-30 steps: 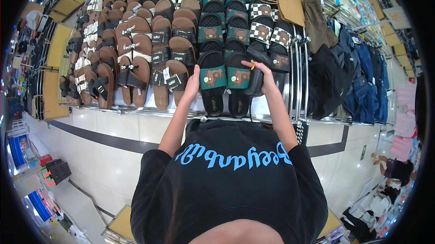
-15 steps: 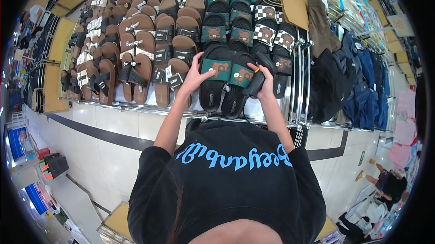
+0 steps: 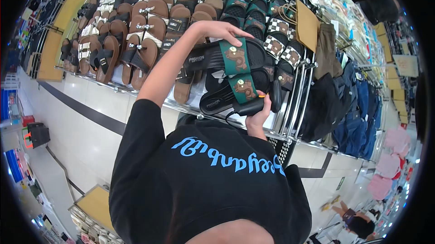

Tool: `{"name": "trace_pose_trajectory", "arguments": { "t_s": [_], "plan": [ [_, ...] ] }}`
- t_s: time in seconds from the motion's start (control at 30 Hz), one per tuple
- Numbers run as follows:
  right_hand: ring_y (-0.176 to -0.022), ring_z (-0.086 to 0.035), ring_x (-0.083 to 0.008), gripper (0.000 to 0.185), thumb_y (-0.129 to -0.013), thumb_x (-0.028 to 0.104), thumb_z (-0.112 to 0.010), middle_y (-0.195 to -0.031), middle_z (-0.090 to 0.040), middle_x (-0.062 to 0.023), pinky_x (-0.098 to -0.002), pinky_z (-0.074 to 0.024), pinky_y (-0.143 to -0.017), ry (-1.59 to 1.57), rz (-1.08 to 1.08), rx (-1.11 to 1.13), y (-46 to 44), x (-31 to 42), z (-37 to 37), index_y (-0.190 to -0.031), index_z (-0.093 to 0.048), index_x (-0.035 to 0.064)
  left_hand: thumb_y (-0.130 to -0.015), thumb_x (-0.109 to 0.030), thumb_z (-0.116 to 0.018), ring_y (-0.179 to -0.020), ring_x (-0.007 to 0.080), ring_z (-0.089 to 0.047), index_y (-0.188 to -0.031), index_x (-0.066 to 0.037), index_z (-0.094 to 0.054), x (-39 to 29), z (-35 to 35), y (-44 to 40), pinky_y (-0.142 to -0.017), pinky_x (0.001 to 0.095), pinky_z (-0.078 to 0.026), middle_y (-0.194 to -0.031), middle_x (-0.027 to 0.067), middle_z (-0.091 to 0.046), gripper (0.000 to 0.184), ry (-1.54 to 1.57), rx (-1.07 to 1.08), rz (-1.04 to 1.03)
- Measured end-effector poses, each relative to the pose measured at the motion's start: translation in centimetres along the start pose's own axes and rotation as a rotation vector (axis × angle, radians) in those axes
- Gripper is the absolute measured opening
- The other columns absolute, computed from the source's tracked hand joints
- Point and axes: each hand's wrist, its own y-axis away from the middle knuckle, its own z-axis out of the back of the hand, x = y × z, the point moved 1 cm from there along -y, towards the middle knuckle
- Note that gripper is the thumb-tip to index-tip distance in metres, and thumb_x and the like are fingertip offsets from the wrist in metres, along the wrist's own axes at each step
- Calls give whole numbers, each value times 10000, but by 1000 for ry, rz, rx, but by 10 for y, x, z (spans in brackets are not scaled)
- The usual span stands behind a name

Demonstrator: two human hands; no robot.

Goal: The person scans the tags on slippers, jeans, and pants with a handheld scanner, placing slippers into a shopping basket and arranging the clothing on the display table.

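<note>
A pair of black slide sandals with green bear-print straps lies tilted sideways between my hands. My left hand [image 3: 221, 31] is closed on the upper slide sandal [image 3: 236, 57], thumb on its strap and fingers reaching along its far edge. My right hand [image 3: 259, 114] is closed around a black corded handheld device [image 3: 250, 106], whose exact kind I cannot make out. Its thumb presses against the strap of the lower slide sandal [image 3: 243, 88]. The fingers beneath are partly hidden. Brown-soled sandals [image 3: 183, 87] lie beside the pair.
A metal display rack [image 3: 290, 117] carries rows of brown sandals [image 3: 147, 28] and checkered slides [image 3: 276, 37]. A brown paper bag [image 3: 306, 26] stands at its right, near hanging dark trousers [image 3: 324, 103] and jeans [image 3: 355, 108].
The slide pair has turned from upright to sideways. My left hand has moved up and right to the top slide's far edge; my right hand has moved slightly down. The view has shifted.
</note>
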Motion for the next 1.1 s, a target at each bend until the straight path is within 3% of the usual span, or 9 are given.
{"name": "trace_pose_trajectory", "arguments": {
  "t_s": [0.17,0.43,0.5,0.57,0.63,0.73,0.83,0.93,1.1],
  "plan": [
    [-864,-580,-201,385,-885,397,-492,-924,-586,-96,-318,-457,-787,4,-9,-65,-4,-2,2,-975,-571,31,-776,-389,-671,-1231,257,-465,-1346,-262,-470,-15,9,-18,-1048,364,-311,-1329,92,-505,617,-81,78,113],
    [-854,-589,-209,349,-878,364,-497,-888,-597,-91,-319,-460,-781,-16,12,-75,-17,7,9,-915,-595,31,-816,-317,-649,-1170,200,-497,-1352,-223,-467,-3,-5,-20,-995,305,-346,-1302,74,-533,574,-7,26,-26],
    [-840,-598,-200,345,-879,351,-494,-867,-610,-94,-312,-462,-777,12,51,-52,-31,14,17,-896,-602,23,-848,-262,-631,-1113,134,-492,-1397,-140,-391,25,-21,-15,-965,276,-363,-1307,64,-511,611,134,-70,-102],
    [-848,-599,-184,338,-880,341,-493,-863,-612,-98,-311,-465,-775,84,23,83,-54,16,39,-916,-601,23,-854,-193,-622,-1099,132,-474,-1407,-91,-349,35,-60,16,-959,280,-362,-1287,59,-497,625,368,-276,-111],
    [-825,-575,-147,306,-862,310,-521,-840,-594,-55,-275,-442,-759,173,-26,145,-59,21,39,-881,-624,22,-838,-143,-641,-1118,137,-471,-1371,-56,-344,51,-81,34,-961,289,-371,-1238,60,-505,616,606,-267,24],
    [-797,-536,-114,277,-834,280,-557,-818,-574,-8,-244,-405,-734,355,3,191,-81,3,51,-822,-645,18,-833,-92,-628,-1121,151,-474,-1323,-40,-368,83,-116,51,-980,290,-353,-1214,66,-506,557,730,-361,19],
    [-751,-548,-116,287,-835,311,-563,-788,-586,-25,-247,-427,-687,482,-143,255,-90,-10,44,-828,-639,35,-840,-87,-610,-1100,168,-491,-1315,-21,-366,134,-145,54,-959,303,-379,-1196,103,-516,538,687,-465,126],
    [-731,-548,-108,310,-840,343,-559,-771,-585,-30,-243,-429,-666,445,-196,258,-96,-10,47,-825,-639,44,-802,-106,-617,-1011,261,-573,-1256,-30,-449,125,-147,50,-873,355,-448,-1090,168,-578,490,267,-770,362],
    [-763,-527,-96,360,-848,398,-563,-804,-584,-7,-239,-406,-683,561,-203,291,-95,-6,48,-843,-650,48,-771,-113,-624,-1046,330,-539,-1083,-36,-570,69,-101,9,-910,375,-419,-1084,165,-569,326,-247,-957,73]
  ]
}}
